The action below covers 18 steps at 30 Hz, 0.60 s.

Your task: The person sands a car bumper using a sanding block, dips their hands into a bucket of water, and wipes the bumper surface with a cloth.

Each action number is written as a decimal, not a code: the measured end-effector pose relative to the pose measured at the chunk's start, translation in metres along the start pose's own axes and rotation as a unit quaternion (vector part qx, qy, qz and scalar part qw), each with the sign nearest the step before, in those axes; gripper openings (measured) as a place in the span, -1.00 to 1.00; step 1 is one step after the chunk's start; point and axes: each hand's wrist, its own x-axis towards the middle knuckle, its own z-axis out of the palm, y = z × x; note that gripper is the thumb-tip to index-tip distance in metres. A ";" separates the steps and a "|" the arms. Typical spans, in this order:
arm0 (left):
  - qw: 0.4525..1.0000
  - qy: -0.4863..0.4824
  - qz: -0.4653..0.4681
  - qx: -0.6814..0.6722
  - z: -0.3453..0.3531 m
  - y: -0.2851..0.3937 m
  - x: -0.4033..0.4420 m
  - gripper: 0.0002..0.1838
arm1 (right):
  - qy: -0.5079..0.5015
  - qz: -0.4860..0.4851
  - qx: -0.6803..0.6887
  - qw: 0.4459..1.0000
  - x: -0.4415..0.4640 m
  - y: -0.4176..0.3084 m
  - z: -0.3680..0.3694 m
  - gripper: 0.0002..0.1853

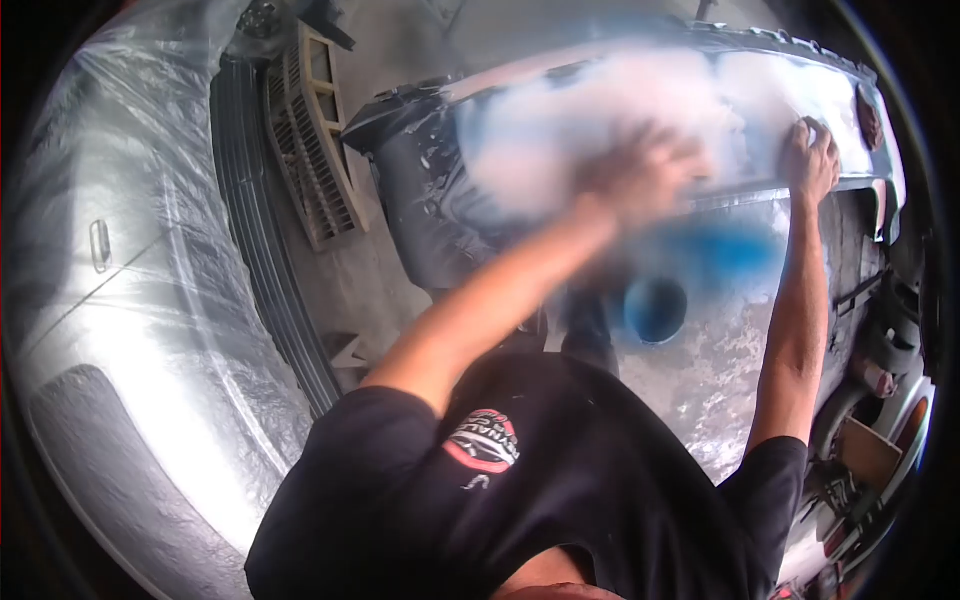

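Note:
A car bumper (600,110) with pale, whitish patches over dark plastic stretches across in front of me. My left hand (650,170) is over its pale face, smeared by motion, so I cannot make out its fingers or anything under them. Near the bumper's right end, my right hand (815,160) has bent fingers pressed on the surface by the lower edge. Below the bumper, on the floor, is a blurred round blue container (631,312), with a blue smear beside it.
A car under a clear plastic sheet (150,200) fills the left side. Beside it are a long dark ribbed strip (250,200) and a slatted grille (310,150). Assorted parts, including a brown board (868,452), crowd the right edge. The concrete floor (720,370) is stained.

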 end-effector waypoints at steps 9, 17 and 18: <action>0.980 -0.096 -0.148 0.094 -0.157 -0.061 -0.230 -0.58 | 0.012 0.013 -0.018 1.000 -0.002 -0.013 -0.004 -0.44; 0.998 -0.047 -0.022 0.024 -0.040 -0.059 -0.031 -0.64 | -0.019 0.031 -0.046 0.998 0.011 -0.007 0.009 -0.42; 0.997 -0.051 -0.039 0.030 -0.038 -0.057 -0.032 -0.63 | -0.023 0.033 -0.045 0.998 0.008 -0.006 0.008 -0.41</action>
